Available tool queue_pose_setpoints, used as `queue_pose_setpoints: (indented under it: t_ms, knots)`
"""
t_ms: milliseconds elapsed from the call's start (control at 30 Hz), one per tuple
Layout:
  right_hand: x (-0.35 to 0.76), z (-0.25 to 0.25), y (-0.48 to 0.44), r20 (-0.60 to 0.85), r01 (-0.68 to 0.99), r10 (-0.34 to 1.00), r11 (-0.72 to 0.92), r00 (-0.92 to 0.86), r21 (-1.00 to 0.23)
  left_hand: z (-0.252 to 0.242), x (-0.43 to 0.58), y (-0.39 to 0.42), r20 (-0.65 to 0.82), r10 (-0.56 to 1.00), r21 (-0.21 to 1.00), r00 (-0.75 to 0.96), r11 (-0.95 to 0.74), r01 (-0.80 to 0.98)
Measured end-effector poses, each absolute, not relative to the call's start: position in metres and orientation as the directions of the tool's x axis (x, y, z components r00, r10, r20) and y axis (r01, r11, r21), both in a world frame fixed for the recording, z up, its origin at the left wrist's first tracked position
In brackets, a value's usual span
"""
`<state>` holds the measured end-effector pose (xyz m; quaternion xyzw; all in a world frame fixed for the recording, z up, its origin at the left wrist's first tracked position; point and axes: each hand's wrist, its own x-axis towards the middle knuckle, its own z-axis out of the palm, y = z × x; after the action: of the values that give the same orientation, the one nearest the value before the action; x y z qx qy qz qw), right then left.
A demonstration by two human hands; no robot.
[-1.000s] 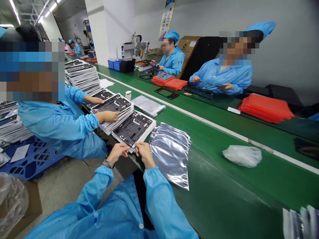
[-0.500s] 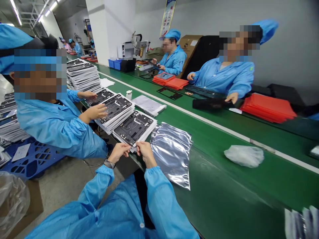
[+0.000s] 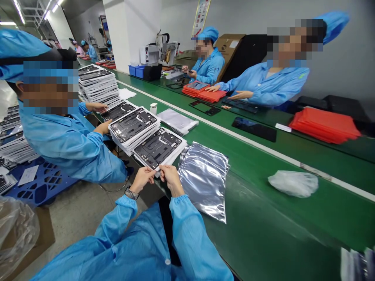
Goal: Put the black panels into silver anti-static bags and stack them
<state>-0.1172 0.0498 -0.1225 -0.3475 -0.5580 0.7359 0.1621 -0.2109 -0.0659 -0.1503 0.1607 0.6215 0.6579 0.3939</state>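
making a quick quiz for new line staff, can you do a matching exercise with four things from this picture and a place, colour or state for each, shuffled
1. left hand
2. silver bags
3. pallet
4. bottle

A. blue, with holes
B. flat on the green bench
C. at a panel's corner
D. white, upright

Pairs: 1-C, 2-B, 3-A, 4-D

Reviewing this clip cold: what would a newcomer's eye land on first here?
Probably the glossy silver sheets, catching the light on the green bench just right of the wearer's hands. Next, the bright red stack across the bench, at the right of the view. Then the nearest dark panel, on a white-edged pile, with the left hand and right hand together at its near corner.
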Motion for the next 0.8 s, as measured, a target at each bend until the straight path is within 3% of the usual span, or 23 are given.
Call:
queue_pose_setpoints:
  t_ms: [500, 800]
  knots:
    - [-0.125, -0.124, 0.036, -0.222, -0.011, 0.726, -0.302, -0.65, -0.953, -0.152, -0.207, -0.062, -0.29, 0.67, 0.942, -0.683, 0.073, -0.329]
    - [-0.129, -0.118, 0.04, -0.25, 0.052, 0.717, -0.286, -0.65, -0.957, -0.153, -0.208, -0.067, -0.294, 0.707, 0.941, -0.644, 0.098, -0.323]
